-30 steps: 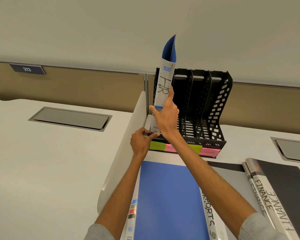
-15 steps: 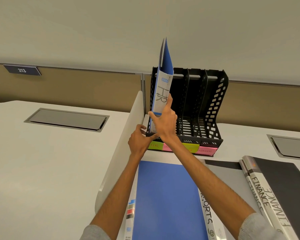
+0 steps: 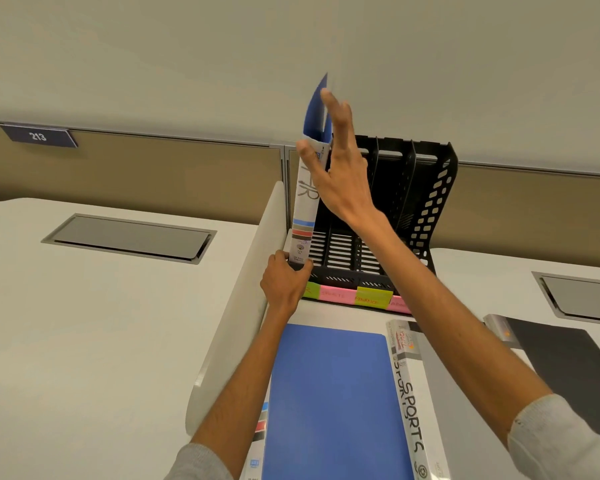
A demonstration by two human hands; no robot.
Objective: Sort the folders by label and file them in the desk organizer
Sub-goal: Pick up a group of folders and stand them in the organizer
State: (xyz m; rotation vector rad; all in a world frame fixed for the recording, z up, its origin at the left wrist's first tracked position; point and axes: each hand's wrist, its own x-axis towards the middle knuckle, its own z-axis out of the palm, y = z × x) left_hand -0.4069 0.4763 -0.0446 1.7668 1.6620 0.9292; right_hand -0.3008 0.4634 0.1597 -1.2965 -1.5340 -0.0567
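Right hand (image 3: 336, 161) raised against the upper part of the HR folder (image 3: 307, 202), fingers straight and spread, thumb across the white spine, the rest along the blue cover; a little blurred. Left hand (image 3: 284, 282) low at the front left corner of the desk organizer (image 3: 433, 202), curled round the foot of the HR folder, thumb on the near side of the spine.

HR folder upright in the leftmost compartment, spine toward the camera, blue top corner well above the organizer's rim.

Along the organizer's front lip, a row of sticky labels: green label (image 3: 313, 291) half hidden by the left hand, pink label (image 3: 336, 294) marked SPORTS, yellow label (image 3: 373, 297) marked FINANCE, then a second pink one mostly behind the right forearm.

Nearer on the bench (image 3: 84, 341), a blue folder (image 3: 329, 393) flat between the two forearms. Just to its right, the SPORTS folder (image 3: 411, 403), white spine up. Farther right, a black folder (image 3: 561, 358), also flat.

White divider panel (image 3: 243, 306) just left of the organizer. Number plate (image 3: 38, 136) reading 213 on the tan partition behind.
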